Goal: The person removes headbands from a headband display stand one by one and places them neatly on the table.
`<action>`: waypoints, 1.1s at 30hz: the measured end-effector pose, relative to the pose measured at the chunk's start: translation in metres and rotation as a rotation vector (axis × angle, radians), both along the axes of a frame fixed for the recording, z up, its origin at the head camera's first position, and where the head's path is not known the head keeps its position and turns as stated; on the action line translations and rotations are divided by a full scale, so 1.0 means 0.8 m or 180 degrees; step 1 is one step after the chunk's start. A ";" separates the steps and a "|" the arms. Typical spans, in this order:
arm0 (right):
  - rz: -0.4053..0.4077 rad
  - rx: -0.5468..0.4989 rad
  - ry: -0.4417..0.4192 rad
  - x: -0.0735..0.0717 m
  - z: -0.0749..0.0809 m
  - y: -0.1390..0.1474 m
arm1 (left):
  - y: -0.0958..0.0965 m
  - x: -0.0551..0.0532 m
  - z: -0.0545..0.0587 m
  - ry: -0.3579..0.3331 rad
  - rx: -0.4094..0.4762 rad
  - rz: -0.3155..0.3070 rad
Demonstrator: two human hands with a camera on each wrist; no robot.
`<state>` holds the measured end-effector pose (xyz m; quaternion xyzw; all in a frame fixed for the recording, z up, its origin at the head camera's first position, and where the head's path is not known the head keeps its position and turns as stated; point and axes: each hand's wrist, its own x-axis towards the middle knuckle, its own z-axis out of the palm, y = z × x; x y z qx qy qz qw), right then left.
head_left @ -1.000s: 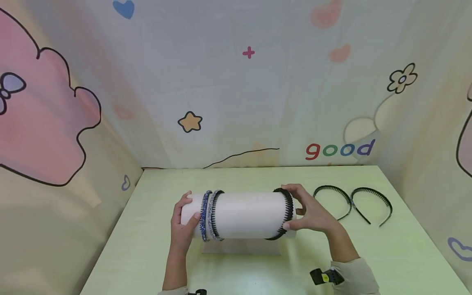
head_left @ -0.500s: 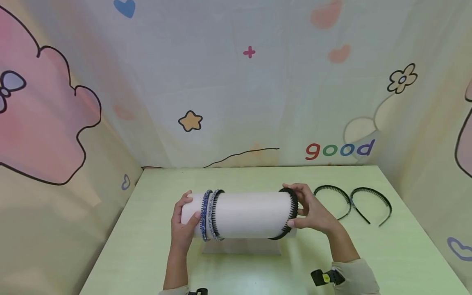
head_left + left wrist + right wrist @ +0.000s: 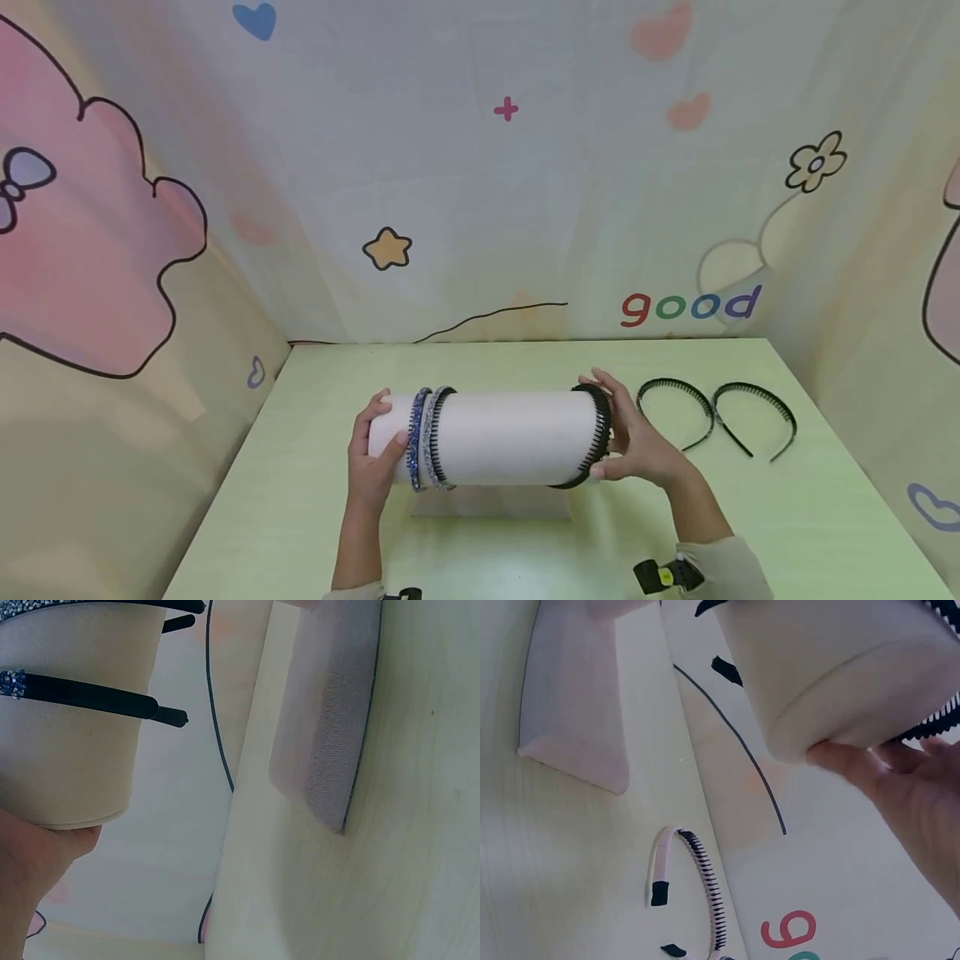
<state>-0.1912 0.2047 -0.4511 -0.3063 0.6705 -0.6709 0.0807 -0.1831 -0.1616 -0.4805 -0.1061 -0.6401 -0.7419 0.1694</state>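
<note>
Spreading wide at the right end of the white cylinder (image 3: 510,437), the fingers of your right hand (image 3: 643,446) have loosened from the black headband (image 3: 604,426). That band has slid outward over the last second and now circles the cylinder close to its right end, which seems to space it well apart from the others. Your left hand (image 3: 371,458) has barely shifted; it grips the left end, thumb in front, just beside the blue headband (image 3: 414,440) and, next inward, the silver headband (image 3: 428,440). Both look crusted with glitter, while the black one bristles with comb teeth. The cylinder is smooth and matte, above a low, cloth-like base (image 3: 491,502) about midway between the surface's (image 3: 285,517) side edges. Toward its back right corner lie one slim toothed headband (image 3: 675,383) and another open-ended headband (image 3: 776,399).
</note>
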 end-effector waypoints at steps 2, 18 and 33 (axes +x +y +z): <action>0.0024 0.0150 0.0004 0.001 0.000 -0.001 | 0.000 0.001 0.000 -0.0011 0.0001 0.0012; 0.0094 -0.0325 -0.0054 0.001 -0.010 -0.001 | 0.000 0.000 0.002 0.0021 -0.0050 0.0030; -0.0018 -0.0719 0.0037 0.011 -0.024 -0.002 | 0.000 0.002 0.002 0.0051 -0.0092 0.0006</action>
